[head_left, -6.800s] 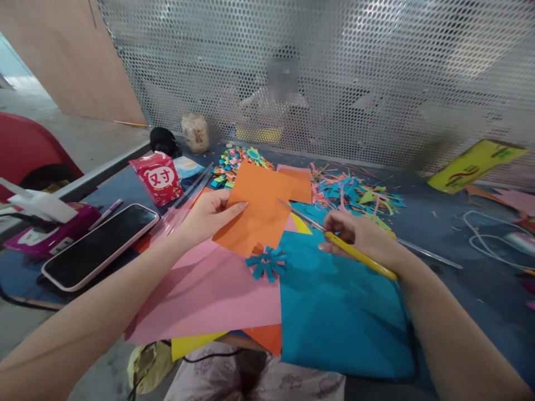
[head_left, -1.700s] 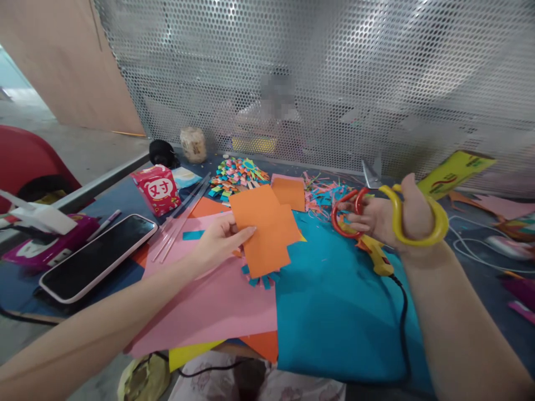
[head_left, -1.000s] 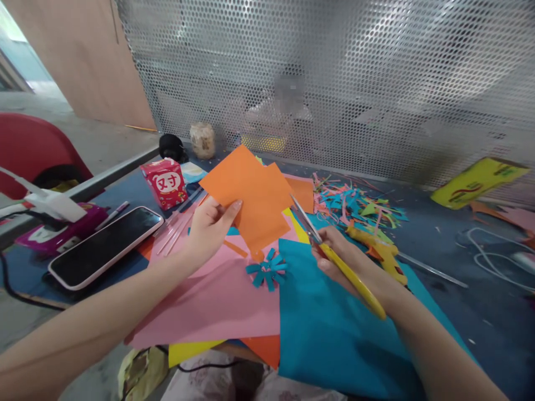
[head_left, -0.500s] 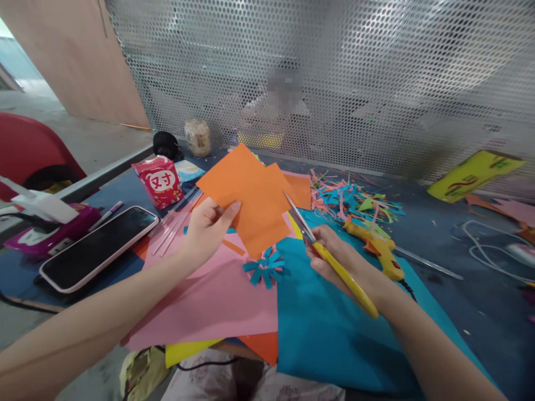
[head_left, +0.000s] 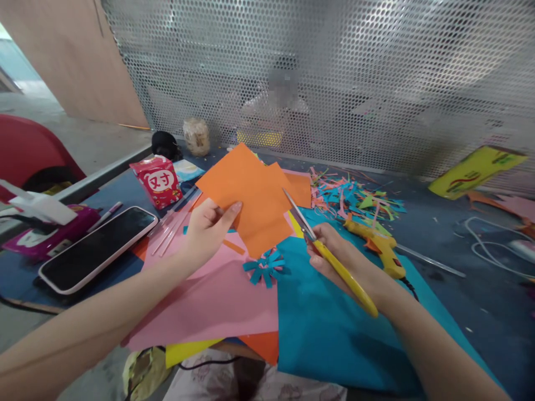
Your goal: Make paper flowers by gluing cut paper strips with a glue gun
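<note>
My left hand (head_left: 212, 227) pinches a sheet of orange paper (head_left: 246, 192) between thumb and fingers, lifted above the table. My right hand (head_left: 334, 248) is wrapped round the yellow handle of a pair of scissors (head_left: 346, 278). The blades point up and left, close to the paper's right edge; whether they touch it I cannot tell. Below the orange paper sits a blue fringed paper flower (head_left: 264, 267). It lies where a pink sheet (head_left: 209, 312) meets a large blue sheet (head_left: 330, 334).
A yellow glue gun (head_left: 380, 245) lies right of my right hand, near a heap of paper scraps (head_left: 355, 195). On the left are a phone (head_left: 98, 248), clear sticks (head_left: 169, 231), a red packet (head_left: 159, 181) and a purple power strip (head_left: 50, 234). A perforated metal screen (head_left: 355, 72) stands behind.
Almost nothing differs. The view has shifted very slightly; both hands keep their hold on the orange paper and the scissors.
</note>
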Demonstrator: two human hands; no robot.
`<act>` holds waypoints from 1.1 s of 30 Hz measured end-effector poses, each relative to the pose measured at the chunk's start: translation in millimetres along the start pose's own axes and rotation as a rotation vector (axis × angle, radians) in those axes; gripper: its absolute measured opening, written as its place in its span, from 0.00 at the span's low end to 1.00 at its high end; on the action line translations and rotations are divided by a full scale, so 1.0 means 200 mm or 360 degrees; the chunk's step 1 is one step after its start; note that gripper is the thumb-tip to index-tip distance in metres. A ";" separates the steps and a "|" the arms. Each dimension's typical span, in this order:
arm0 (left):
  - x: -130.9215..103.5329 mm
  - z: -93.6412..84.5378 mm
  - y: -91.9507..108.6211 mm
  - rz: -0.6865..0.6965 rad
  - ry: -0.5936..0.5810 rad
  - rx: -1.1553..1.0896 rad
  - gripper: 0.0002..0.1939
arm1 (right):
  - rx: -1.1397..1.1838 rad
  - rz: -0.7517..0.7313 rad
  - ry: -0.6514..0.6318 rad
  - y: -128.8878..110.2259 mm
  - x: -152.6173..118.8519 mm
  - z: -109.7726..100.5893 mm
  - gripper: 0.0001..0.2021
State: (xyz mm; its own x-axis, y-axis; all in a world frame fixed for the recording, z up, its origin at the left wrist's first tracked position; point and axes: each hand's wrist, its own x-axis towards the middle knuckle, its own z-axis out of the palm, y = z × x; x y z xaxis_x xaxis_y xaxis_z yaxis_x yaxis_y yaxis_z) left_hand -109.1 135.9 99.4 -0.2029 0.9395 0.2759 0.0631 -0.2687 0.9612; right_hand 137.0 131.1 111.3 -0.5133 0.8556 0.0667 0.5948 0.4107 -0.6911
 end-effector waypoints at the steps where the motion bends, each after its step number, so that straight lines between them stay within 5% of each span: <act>1: 0.00 0.00 0.00 0.0006 0.0011 0.0011 0.14 | 0.0000 0.0001 -0.0006 0.00 0.00 0.00 0.15; 20: 0.00 0.00 0.02 0.0040 0.0052 0.0072 0.09 | -0.0121 0.0034 0.0043 0.00 0.01 0.01 0.16; 33: 0.01 0.01 0.01 0.0018 0.0045 0.0013 0.15 | -0.0250 -0.0046 0.0217 0.05 0.02 0.02 0.11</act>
State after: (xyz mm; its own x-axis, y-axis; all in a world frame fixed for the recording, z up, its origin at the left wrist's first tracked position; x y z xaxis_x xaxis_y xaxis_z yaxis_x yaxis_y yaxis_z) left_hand -108.0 138.0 102.8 -0.2296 0.9300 0.2871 0.0738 -0.2775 0.9579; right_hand 138.8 136.7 100.6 -0.4495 0.8731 0.1887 0.6757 0.4705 -0.5675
